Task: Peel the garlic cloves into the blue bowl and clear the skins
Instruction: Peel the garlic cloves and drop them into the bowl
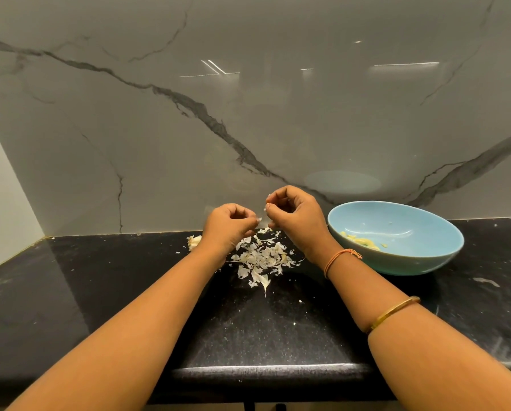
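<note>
**Hands at work above the skins, bowl off to the right**

Both hands were raised over the far half of the black desk (100, 292), close together but not touching. The left hand (229, 225) and the right hand (295, 216) had their fingers curled in, each pinching at the small white garlic bits (260, 220) between them. I couldn't tell whether that was clove or only skin.

Directly under the hands lay the loose pile of skins (263, 258), trailing toward the near edge. A lump of unpeeled garlic (194, 241) sat just left of the left wrist, near the marble wall (159, 143).

The blue bowl (396, 238) stood to the right, just beside the right wrist, with its far rim close to the wall. A few peeled cloves (361, 241) lay inside it.

Left of the left forearm, a broad stretch of desk ran out to the corner. Between the forearms, dark surface reached down to the rounded near edge. Right of the bowl, a narrower strip carried on.
</note>
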The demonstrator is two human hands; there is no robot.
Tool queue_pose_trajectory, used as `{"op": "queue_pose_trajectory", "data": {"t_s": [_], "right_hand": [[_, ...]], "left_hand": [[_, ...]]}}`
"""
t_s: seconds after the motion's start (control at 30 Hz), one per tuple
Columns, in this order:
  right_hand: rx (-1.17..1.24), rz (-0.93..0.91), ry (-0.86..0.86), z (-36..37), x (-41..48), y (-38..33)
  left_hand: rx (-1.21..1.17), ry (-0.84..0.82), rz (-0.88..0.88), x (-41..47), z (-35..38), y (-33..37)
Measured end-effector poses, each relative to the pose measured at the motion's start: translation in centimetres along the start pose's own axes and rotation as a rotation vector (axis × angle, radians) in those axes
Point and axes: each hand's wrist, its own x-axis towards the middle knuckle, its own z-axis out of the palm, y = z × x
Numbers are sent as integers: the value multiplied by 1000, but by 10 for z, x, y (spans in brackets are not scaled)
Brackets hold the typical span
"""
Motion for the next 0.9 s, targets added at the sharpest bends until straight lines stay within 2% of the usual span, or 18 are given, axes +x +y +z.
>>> {"op": "queue_pose_trajectory", "data": {"t_s": [0.17, 0.3, 0.5, 0.7, 0.77, 0.9], "right_hand": [[37, 30, -20, -1, -1, -1], [77, 44, 0, -1, -1, -1], [175, 104, -104, 0, -3, -3], [344, 224, -110, 2, -3, -8], [293, 248, -74, 5, -2, -10], [-26, 208, -95, 12, -2, -5]], "left_hand": [[57, -12, 61, -1, -1, 3], [-74, -78, -32, -3, 2, 7], [-39, -180, -3, -2, 5, 3], [-51, -133, 81, -3, 5, 3], [-32, -138, 104, -4, 7, 3], [-20, -115, 132, -3, 9, 1]]}}
